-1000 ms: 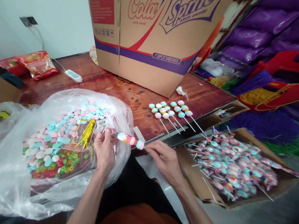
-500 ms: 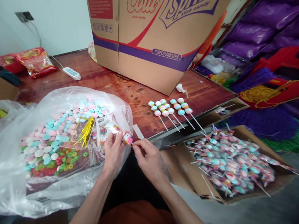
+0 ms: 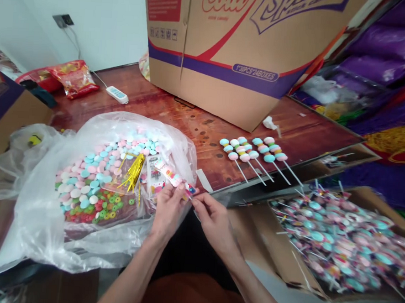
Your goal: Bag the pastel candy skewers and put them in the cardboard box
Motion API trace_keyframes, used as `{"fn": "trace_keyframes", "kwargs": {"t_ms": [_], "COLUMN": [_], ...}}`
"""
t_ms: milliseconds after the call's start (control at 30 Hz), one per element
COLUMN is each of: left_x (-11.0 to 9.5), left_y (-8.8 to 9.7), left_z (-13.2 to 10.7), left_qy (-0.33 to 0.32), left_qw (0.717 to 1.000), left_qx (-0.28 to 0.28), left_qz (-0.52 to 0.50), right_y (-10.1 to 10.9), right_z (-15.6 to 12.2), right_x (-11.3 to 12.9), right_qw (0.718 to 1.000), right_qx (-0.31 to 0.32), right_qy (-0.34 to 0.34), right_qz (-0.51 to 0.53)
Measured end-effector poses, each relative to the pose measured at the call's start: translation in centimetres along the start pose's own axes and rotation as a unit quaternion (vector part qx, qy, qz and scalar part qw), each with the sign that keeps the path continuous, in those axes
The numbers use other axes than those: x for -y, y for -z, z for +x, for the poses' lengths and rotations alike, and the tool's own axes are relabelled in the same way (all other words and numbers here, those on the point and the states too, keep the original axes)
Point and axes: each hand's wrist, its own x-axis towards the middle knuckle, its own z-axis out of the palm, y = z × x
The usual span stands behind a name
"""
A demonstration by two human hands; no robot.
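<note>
My left hand (image 3: 168,209) is closed around the lower part of a candy stick (image 3: 168,172) in a printed clear wrapper. Its upper end, with pastel candies showing through, points away to the left. At the wrapper's lower end, my right hand (image 3: 215,221) pinches with thumb and forefinger, apparently on the stick; the exact grip is partly hidden. Left of the hands lies an opened plastic bag (image 3: 41,215) with pink, blue and white candies (image 3: 89,169) and small ring gummies (image 3: 106,205). Gold twist ties (image 3: 134,172) and flat printed wrappers (image 3: 154,173) lie on it.
Several unwrapped candy skewers (image 3: 245,156) lie on the wooden table (image 3: 210,136), sticks past its edge. A large carton (image 3: 220,86) stands behind. Lower right, an open box (image 3: 306,286) holds many wrapped candy sticks. Red packets (image 3: 75,77) and a white power strip (image 3: 116,94) lie at back left.
The camera view has swung left, so everything sits further right. More of the wrapped candy stick shows beyond my left hand, and my right fingers remain at its lower end.
</note>
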Motion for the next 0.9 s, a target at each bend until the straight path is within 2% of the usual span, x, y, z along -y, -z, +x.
{"fn": "trace_keyframes", "kwargs": {"t_ms": [167,333,367,433,500,533,600,667,733,800,900], "left_x": [-0.8,-2.6,-3.2,-4.7,-6.5,-7.3,-8.7,-9.5,-9.5,-9.2,-8.6], "left_y": [0.6,2.3,2.8,4.1,5.7,6.5,8.4,10.1,11.4,12.0,12.1], "left_z": [-0.5,-1.6,-1.9,-2.5,-2.9,-3.1,-3.2,-3.1,-3.1,-3.1,-3.0], "left_qy": [-0.002,-0.062,-0.063,-0.062,-0.102,-0.138,-0.2,-0.224,-0.225,-0.226,-0.235], "left_qw": [0.999,0.998,0.998,0.998,0.994,0.988,0.974,0.964,0.96,0.956,0.953], "left_qx": [0.001,0.009,0.017,0.022,-0.007,-0.032,-0.089,-0.137,-0.169,-0.185,-0.183], "left_qz": [-0.039,-0.001,-0.002,-0.022,-0.048,-0.06,-0.067,-0.042,0.001,0.04,0.055], "right_y": [-1.8,-4.6,-5.3,-6.8,-8.2,-8.9,-10.5,-12.4,-14.5,-16.3,-17.6], "right_z": [0.5,1.7,2.0,2.8,3.6,4.1,5.2,6.2,6.9,7.3,7.2], "right_x": [1.2,2.6,2.9,3.6,4.4,4.8,5.5,5.8,6.0,6.1,6.3], "right_qw": [1.0,0.996,0.992,0.977,0.963,0.956,0.926,0.879,0.836,0.807,0.792], "right_qx": [0.027,0.076,0.099,0.185,0.27,0.285,0.254,0.205,0.197,0.217,0.248], "right_qy": [0.001,-0.022,-0.041,-0.06,-0.012,0.034,0.131,0.184,0.193,0.176,0.144], "right_qz": [0.005,0.048,0.07,0.092,0.014,-0.065,-0.247,-0.39,-0.474,-0.521,-0.539]}}
